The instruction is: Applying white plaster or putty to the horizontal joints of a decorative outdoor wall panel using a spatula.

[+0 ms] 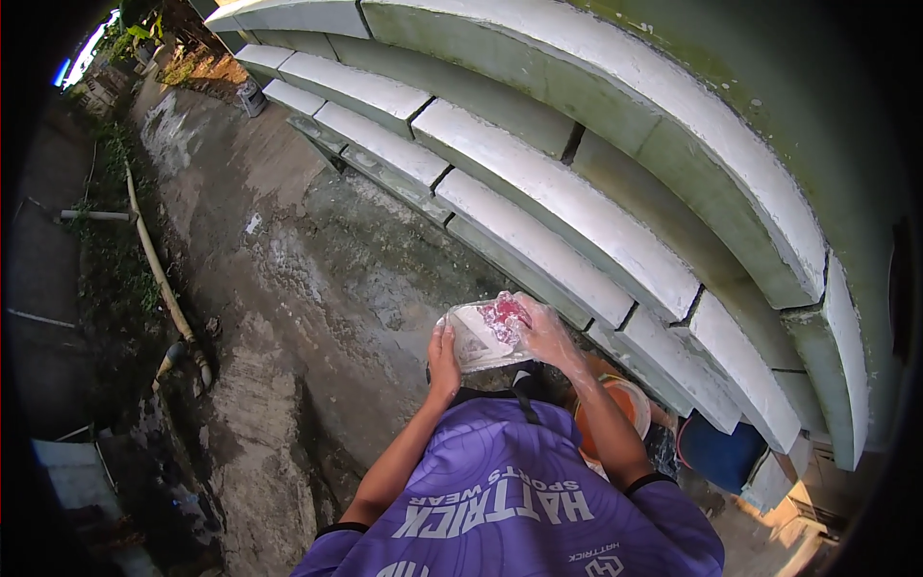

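Note:
A pale, roughly rectangular tray [471, 338] with wet suds on it is held out in front of my body, its inner face turned up. My left hand [443, 360] grips its left edge, fingers curled over the rim. On the far right part of the tray, my right hand [545, 336] is closed on a red scrubber [502, 314] that is lathered with white foam. The scrubber touches the tray's surface. Foam also coats my right hand and wrist. The underside of the tray is hidden.
An orange bucket [625, 413] stands by my right forearm, with a dark blue tub [719, 452] farther right. Tiered blocks with white tops [567, 221] rise along the right. A pipe [154, 252] runs along the ground at left, beside plants.

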{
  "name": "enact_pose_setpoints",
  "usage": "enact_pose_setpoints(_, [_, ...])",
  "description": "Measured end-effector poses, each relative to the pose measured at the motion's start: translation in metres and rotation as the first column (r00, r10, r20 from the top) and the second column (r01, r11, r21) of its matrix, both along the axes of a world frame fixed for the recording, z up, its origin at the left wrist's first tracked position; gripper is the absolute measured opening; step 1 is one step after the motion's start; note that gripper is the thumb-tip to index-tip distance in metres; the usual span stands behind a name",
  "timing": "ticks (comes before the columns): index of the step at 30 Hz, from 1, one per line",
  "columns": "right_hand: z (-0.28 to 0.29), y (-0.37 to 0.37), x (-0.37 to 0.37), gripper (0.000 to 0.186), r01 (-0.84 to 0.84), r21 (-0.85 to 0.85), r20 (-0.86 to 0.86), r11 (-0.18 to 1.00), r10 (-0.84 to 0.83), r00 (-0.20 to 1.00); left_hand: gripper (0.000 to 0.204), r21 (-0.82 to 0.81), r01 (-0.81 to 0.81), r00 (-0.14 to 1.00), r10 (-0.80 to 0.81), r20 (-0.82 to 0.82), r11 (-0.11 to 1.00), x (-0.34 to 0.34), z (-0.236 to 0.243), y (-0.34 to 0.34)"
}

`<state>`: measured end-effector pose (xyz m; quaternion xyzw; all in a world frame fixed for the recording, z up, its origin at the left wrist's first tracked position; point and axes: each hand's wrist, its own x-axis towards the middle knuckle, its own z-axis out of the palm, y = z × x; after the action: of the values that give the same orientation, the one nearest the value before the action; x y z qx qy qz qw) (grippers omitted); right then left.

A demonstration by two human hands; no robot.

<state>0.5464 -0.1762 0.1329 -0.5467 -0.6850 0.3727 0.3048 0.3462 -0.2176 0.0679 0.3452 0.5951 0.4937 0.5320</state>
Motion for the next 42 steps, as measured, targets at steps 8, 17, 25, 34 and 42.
enact_pose_setpoints(8, [0.047, -0.013, 0.004, 0.033, -0.243, 0.144, 0.339, 0.959, 0.183, 0.923, 0.044, 0.081, -0.022, 0.999, 0.019, 0.044, 0.996, -0.003, 0.008, 0.002])
enact_pose_setpoints(17, [0.043, -0.005, 0.004, 0.037, -0.389, 0.245, 0.632, 0.888, 0.159, 0.759, 0.045, 0.210, 0.039, 0.989, -0.068, 0.129, 0.977, -0.005, 0.002, 0.005])
enact_pose_setpoints(25, [0.040, 0.020, 0.004, 0.037, -0.500, 0.034, 0.589, 0.866, 0.386, 0.709, 0.045, 0.192, 0.066, 0.985, -0.095, 0.147, 0.979, -0.006, 0.010, 0.005])
enact_pose_setpoints(34, [0.052, 0.026, 0.000, 0.042, -0.506, -0.039, 0.379, 0.862, 0.481, 0.790, 0.041, 0.202, 0.102, 0.995, -0.101, -0.019, 0.974, -0.007, 0.015, 0.006])
enact_pose_setpoints(42, [0.041, 0.024, 0.008, 0.044, -0.497, -0.232, 0.358, 0.836, 0.548, 0.756, 0.039, 0.145, 0.097, 0.995, -0.095, -0.017, 0.985, -0.004, 0.029, 0.008])
